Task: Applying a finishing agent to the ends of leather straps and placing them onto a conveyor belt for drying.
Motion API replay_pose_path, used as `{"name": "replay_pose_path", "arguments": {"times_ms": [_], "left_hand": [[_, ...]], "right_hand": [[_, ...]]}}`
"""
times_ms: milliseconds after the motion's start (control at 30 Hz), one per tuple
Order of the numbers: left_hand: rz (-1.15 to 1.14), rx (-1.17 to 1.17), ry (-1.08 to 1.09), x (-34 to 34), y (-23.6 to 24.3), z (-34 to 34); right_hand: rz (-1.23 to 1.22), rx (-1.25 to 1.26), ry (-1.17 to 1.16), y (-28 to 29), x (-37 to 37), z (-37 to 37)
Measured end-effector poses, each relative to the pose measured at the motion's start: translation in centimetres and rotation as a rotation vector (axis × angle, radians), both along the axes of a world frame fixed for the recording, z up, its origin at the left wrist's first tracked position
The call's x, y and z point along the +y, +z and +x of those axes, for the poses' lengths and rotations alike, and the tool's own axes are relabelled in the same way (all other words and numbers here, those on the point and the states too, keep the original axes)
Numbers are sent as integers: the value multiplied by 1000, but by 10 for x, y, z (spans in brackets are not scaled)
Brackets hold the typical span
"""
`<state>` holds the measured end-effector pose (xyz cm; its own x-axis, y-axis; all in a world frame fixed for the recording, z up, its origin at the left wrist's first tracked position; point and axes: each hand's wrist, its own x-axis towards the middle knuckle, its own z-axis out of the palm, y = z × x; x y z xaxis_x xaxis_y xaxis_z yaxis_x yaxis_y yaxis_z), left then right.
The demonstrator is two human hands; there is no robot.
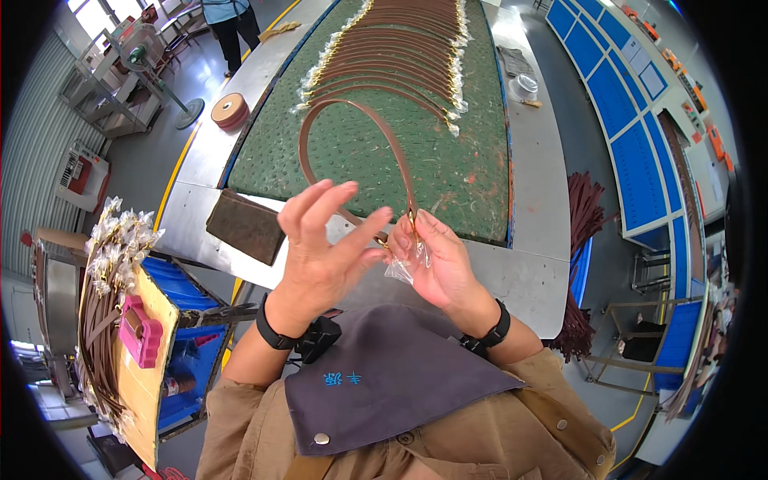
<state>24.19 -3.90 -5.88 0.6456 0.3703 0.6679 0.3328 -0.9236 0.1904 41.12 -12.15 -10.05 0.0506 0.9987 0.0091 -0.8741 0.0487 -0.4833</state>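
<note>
A brown leather strap arches in a loop over the green textured work surface. My right hand grips one end of it, where gold hardware and clear plastic wrapping show between thumb and fingers. My left hand is raised just left of that end, fingers spread; the strap's other gold-tipped end is partly behind them. A dark folded cloth or leather piece lies left of my hands. Farther up, several similar straps lie in a row, their ends wrapped in plastic.
A tape roll is on the steel table edge. A cart at left holds straps and a pink holder. A fan and a standing person are at upper left. Blue equipment lines the right; maroon straps hang nearby.
</note>
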Motion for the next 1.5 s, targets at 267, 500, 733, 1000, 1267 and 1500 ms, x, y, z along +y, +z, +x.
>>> {"name": "replay_pose_path", "arguments": {"times_ms": [267, 500, 733, 1000, 1267, 1500], "left_hand": [[49, 2, -45, -2, -6, 18], [47, 40, -32, -1, -9, 20], [22, 19, -90, -2, -6, 20], [27, 47, 23, -4, -15, 18], [29, 76, 11, -8, -16, 22], [-32, 74, -13, -3, -19, 23]], "right_hand": [[-69, 43, -13, -2, -2, 0], [-78, 11, -29, -3, -4, 0], [-65, 2, -23, -1, -5, 0], [-2, 56, -9, -10, 2, 1], [-51, 59, -22, -10, -2, 1], [-56, 12, -28, -10, 2, 2]]}}
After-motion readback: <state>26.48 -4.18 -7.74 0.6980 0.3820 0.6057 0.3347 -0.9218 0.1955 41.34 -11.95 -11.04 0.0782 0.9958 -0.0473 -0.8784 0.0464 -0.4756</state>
